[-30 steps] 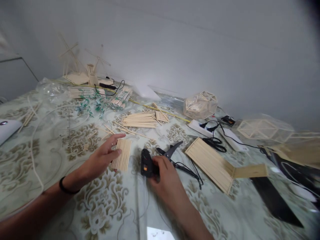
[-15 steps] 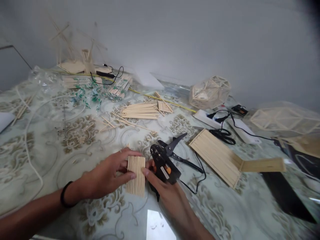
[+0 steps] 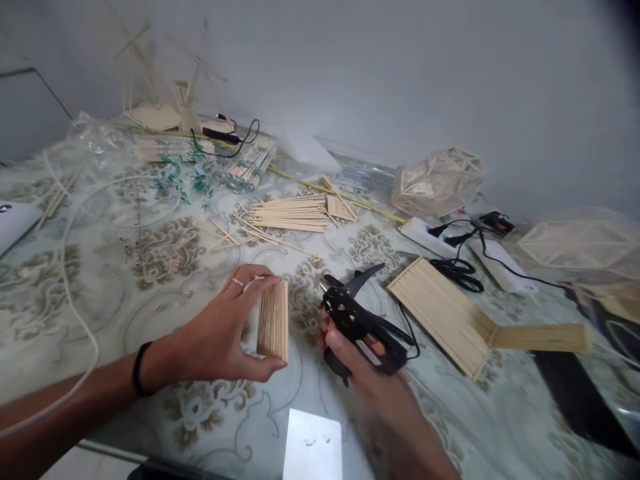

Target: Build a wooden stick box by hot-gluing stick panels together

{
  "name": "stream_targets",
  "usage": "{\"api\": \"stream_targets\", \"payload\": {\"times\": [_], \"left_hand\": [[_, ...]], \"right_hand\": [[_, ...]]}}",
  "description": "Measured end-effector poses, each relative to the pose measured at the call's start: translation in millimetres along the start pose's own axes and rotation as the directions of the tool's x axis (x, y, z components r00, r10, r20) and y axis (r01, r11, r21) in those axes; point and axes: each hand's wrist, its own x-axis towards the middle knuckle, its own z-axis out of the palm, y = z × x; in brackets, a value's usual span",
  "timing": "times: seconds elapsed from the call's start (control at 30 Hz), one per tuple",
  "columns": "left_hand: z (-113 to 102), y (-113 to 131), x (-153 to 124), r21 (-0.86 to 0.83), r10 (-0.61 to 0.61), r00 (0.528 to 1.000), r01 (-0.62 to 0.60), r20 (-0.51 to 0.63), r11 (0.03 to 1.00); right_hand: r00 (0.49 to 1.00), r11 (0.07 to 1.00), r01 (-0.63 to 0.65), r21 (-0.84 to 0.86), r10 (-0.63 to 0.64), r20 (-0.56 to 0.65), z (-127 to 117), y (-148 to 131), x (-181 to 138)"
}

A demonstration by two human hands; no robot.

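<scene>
Pale wooden sticks glued side by side made a small flat panel (image 3: 273, 320), which stood lifted on edge. It was pinched between the fingers (image 3: 253, 275) on its top edge and the thumb under its lower corner of the left hand (image 3: 220, 337). Just right of those fingertips, the right hand (image 3: 373, 380) was closed round a black hot-glue gun (image 3: 357, 322) with an orange trigger. Black-handled snips (image 3: 359, 280) lay just beyond the gun, and a larger hinged board of wooden sticks (image 3: 440, 313) lay further right of the right fingers.
</scene>
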Motion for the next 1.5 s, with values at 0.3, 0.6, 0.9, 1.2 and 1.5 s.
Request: {"api": "stream_targets", "payload": {"times": [0.3, 0.6, 0.9, 1.2, 1.5], "left_hand": [[-15, -7, 2, -0.095, 0.047, 0.99, -0.06, -0.129, 0.994], [-15, -9, 4, -0.137, 0.1, 0.986, -0.118, -0.131, 0.984], [-17, -8, 4, -0.14, 0.105, 0.986, -0.123, -0.127, 0.982], [-17, -5, 5, -0.129, 0.096, 0.988, -0.111, -0.12, 0.985], [-17, -6, 3, -0.137, 0.121, 0.984, -0.138, -0.128, 0.981]], "right_hand": [[0.936, 0.996, 0.036, 0.081, -0.062, 0.346, -6, -12, -5], [0.938, 0.999, 0.012, 0.03, -0.021, 0.347, -9, -8, -8], [0.985, 0.995, -0.099, 0.008, 0.097, 0.142, -6, -13, -21], [0.99, 0.994, -0.086, 0.063, 0.078, 0.12, -6, -5, -23], [0.99, 0.996, -0.078, 0.04, 0.073, 0.117, -8, -4, -23]]}}
